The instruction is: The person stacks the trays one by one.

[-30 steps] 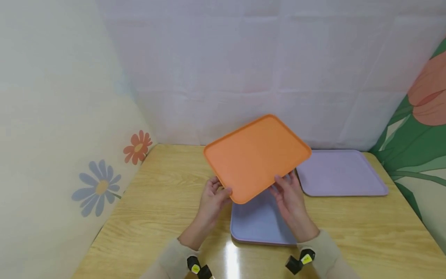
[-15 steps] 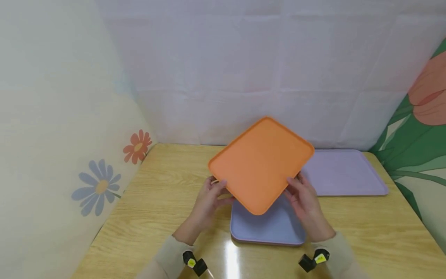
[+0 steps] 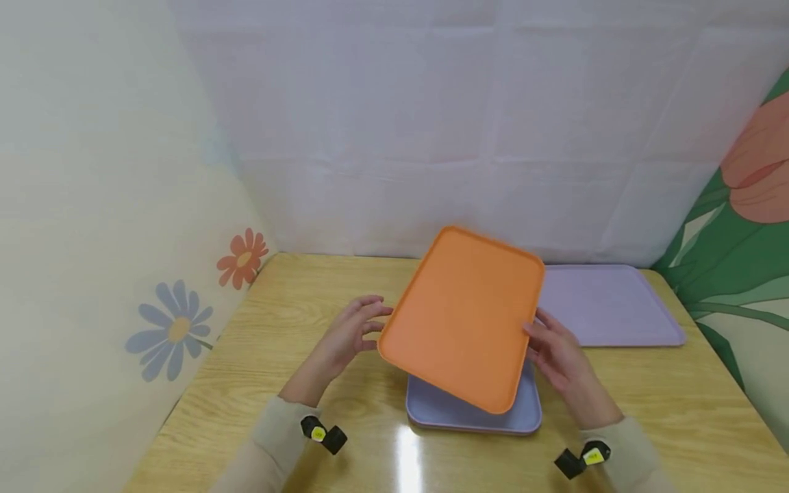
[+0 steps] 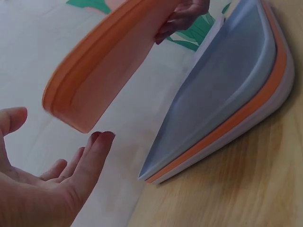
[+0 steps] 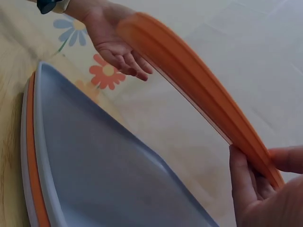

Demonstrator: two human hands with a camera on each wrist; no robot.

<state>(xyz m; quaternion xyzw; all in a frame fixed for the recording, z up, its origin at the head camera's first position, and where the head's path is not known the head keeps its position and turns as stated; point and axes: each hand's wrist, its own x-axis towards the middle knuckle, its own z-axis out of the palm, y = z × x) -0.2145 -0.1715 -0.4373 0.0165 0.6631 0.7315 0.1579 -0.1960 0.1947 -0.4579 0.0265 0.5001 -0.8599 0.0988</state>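
"Where's the orange tray (image 3: 462, 318)?"

"In the air, tilted, clear of the stack beneath it. Take its centre in the head view as the middle of the dial."

"And who has it?"

"The right hand (image 3: 561, 352), between three and four o'clock. It pinches the long edge, thumb on the upper face and fingers underneath."

"The left hand (image 3: 345, 335)?"

"Around nine o'clock, fingers extended and spread, just beside the opposite edge. Whether a fingertip touches, I can't tell."

"What's in the stack?"

"A blue tray (image 3: 431, 409) on top, peeking out at six o'clock. The wrist views show another orange tray (image 5: 31, 137) under it and a pale tray (image 4: 286, 80) at the bottom, on the wooden table (image 3: 296, 301)."

"Anything at three?"

"A lilac tray (image 3: 607, 305), lying flat near the table's back edge. The held one hides its near corner."

"At nine?"

"A blue flower (image 3: 169, 330) printed on the side backdrop, beyond the left hand."
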